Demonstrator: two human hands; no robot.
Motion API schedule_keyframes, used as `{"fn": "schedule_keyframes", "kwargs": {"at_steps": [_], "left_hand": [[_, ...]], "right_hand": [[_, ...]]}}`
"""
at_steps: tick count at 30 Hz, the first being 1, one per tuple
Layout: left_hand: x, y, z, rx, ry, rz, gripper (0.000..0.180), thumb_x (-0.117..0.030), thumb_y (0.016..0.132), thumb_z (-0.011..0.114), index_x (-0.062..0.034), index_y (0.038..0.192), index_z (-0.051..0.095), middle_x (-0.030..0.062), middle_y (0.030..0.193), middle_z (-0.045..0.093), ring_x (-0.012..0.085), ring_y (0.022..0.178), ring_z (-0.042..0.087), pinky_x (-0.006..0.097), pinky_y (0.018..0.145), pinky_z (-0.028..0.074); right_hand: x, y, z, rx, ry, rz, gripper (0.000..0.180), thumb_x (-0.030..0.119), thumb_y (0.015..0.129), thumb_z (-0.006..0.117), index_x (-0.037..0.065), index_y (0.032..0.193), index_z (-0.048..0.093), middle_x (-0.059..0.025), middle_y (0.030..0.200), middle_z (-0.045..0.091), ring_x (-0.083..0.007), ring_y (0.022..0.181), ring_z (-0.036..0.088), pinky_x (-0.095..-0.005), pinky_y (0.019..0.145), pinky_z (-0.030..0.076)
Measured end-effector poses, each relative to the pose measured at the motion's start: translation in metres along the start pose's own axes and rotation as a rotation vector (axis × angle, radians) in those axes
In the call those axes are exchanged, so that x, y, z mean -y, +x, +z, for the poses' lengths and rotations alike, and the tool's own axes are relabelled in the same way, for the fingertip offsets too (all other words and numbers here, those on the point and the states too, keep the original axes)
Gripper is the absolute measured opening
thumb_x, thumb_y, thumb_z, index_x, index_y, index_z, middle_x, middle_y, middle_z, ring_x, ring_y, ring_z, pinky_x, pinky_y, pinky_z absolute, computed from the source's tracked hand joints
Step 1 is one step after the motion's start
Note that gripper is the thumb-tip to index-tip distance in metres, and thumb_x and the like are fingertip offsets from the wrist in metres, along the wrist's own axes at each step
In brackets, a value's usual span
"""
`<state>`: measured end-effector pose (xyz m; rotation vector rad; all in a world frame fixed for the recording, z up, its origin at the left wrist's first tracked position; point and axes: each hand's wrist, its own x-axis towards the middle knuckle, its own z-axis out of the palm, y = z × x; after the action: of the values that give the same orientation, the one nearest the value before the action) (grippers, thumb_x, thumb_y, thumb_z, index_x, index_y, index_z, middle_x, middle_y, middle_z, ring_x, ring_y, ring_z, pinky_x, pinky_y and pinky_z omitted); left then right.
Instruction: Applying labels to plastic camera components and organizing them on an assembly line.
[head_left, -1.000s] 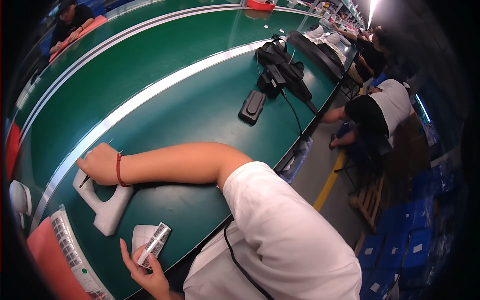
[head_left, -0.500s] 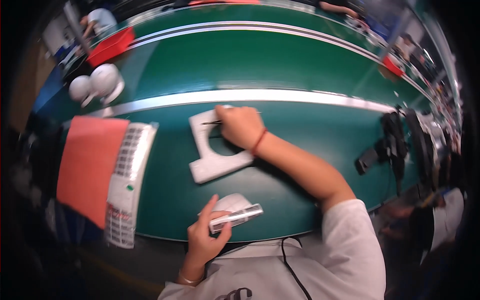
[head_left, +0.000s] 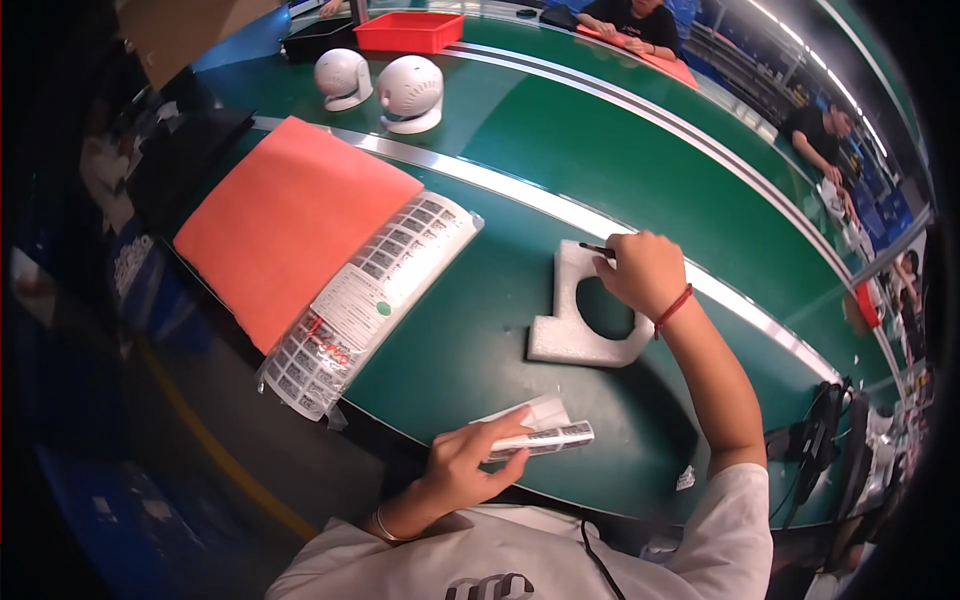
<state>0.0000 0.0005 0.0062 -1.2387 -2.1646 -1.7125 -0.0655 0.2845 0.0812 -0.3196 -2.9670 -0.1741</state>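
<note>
Green conveyor bench point(head_left: 480, 330) curving away to the far right. Head view: right hand point(head_left: 645, 272) resting on the far arm of the white foam block point(head_left: 575, 335), pinching a dark pen point(head_left: 597, 249) pointing left. Foam's long axis running near to far. Left hand point(head_left: 470, 462), nearer, fingers curled, gripping a label strip point(head_left: 545, 437) near-left of the foam.
</note>
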Motion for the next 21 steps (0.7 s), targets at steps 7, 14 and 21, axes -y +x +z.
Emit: {"fn": "schedule_keyframes", "kwargs": {"at_steps": [7,14,21], "left_hand": [[0.014,0.004,-0.009,-0.05,-0.048,-0.16,0.051,-0.011,0.076,0.071,-0.0052,0.124,0.056,0.0087,0.089,0.07,0.0232,0.072,0.069,0.033,0.066,0.055],[0.014,0.006,-0.016,-0.033,-0.086,-0.303,0.044,-0.014,0.077,0.071,-0.0077,0.119,0.06,0.0102,0.095,0.068,0.0241,0.074,0.068,0.033,0.067,0.056],[0.013,0.005,-0.022,-0.036,-0.166,-0.297,0.041,-0.013,0.077,0.072,-0.0076,0.117,0.061,0.011,0.096,0.068,0.0244,0.076,0.068,0.032,0.068,0.056]], "right_hand": [[0.104,0.126,0.011,-0.146,0.189,-0.289,0.018,0.026,0.083,0.059,0.015,0.096,0.064,-0.0122,0.071,0.066,-0.0331,0.067,0.065,-0.0445,0.058,0.051],[0.167,0.256,0.074,-0.048,0.112,-0.237,0.043,0.022,0.083,0.052,0.023,0.126,0.051,-0.015,0.092,0.069,-0.0354,0.083,0.067,-0.0448,0.068,0.053],[0.163,0.291,0.085,0.148,0.132,-0.143,0.045,0.026,0.081,0.055,0.019,0.125,0.05,-0.0167,0.109,0.065,-0.0324,0.1,0.063,-0.0419,0.081,0.052]]}}
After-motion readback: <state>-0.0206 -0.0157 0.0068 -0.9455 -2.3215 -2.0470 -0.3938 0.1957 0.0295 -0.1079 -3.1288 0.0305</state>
